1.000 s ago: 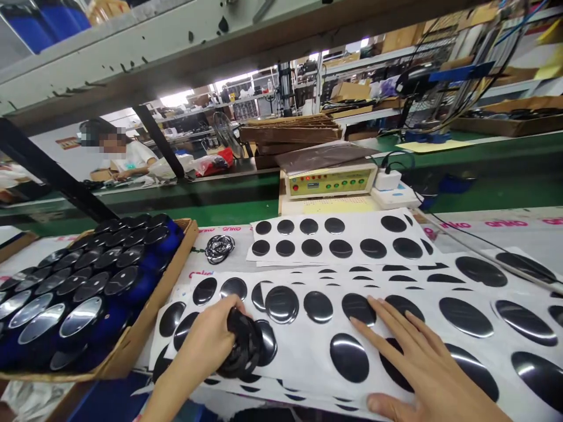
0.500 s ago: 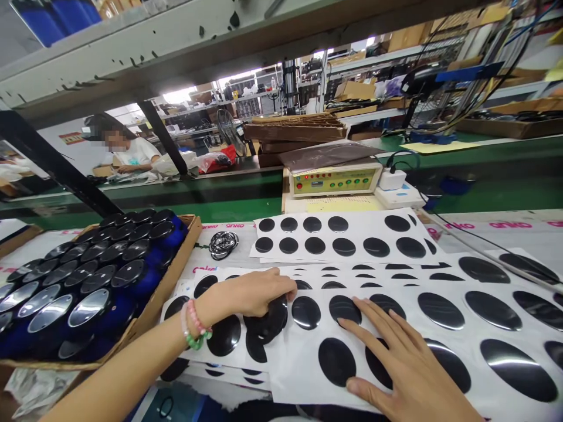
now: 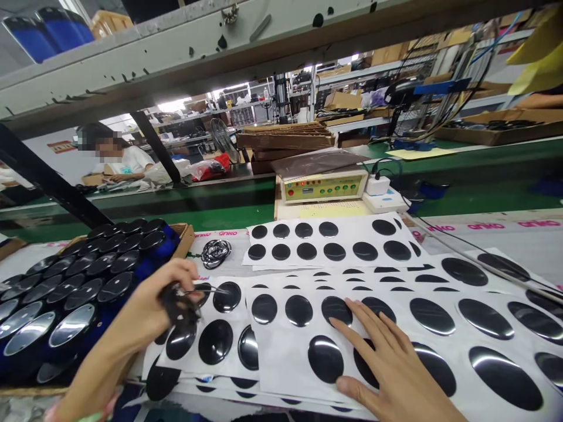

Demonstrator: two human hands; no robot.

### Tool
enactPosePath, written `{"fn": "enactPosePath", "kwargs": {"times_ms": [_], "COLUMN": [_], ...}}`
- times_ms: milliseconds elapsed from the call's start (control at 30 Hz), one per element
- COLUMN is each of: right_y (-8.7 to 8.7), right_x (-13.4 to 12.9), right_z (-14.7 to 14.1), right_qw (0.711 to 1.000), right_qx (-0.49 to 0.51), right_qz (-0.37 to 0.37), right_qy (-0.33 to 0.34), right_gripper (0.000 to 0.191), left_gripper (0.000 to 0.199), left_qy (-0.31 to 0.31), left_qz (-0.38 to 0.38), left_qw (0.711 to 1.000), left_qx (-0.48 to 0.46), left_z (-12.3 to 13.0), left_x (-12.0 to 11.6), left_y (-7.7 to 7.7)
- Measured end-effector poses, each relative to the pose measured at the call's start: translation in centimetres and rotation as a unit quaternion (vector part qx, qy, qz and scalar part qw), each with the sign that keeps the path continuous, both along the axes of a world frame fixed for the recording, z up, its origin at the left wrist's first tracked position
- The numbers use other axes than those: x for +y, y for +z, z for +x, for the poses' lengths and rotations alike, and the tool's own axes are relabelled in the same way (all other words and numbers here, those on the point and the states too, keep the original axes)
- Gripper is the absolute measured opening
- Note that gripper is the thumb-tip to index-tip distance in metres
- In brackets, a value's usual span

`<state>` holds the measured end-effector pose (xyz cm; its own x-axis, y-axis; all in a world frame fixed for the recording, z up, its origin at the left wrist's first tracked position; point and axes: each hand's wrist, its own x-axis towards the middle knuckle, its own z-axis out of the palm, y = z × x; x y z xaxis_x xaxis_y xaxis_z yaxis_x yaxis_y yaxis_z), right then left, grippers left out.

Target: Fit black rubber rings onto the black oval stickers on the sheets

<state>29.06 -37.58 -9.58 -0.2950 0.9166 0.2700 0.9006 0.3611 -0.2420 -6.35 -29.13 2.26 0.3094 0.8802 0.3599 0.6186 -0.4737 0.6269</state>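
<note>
The discs (image 3: 325, 358) have a glossy, smooth black surface, catching pale streaks of light. The sheets (image 3: 281, 346) under them look like smooth white paper with a faint sheen. Glossy black tops sit on shiny, deep blue lids (image 3: 153, 249), which look like plastic, in a matt brown cardboard box (image 3: 185, 240). The coil (image 3: 216, 253) is shiny black and thin. The belt (image 3: 220, 214) behind is smooth green with soft reflections. The shelf (image 3: 132, 76) above has grey paint, chipped to dark spots, and looks like metal.
</note>
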Motion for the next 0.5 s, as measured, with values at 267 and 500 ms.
{"fn": "enactPosePath", "kwargs": {"times_ms": [267, 500], "right_y": [2.1, 1.0], "right_x": [3.5, 3.6], "right_z": [14.0, 15.6], "right_qw": [0.973, 0.974], "right_qx": [0.053, 0.097], "right_qz": [-0.077, -0.086], "right_qy": [-0.209, -0.186], "right_gripper": [0.066, 0.054], "left_gripper": [0.019, 0.076], "left_qy": [-0.095, -0.155], "left_qz": [-0.172, -0.108], "left_qw": [0.979, 0.928], "left_qx": [0.049, 0.322], "left_z": [4.7, 9.3], "left_x": [0.6, 4.1], "left_y": [-1.8, -4.9]}}
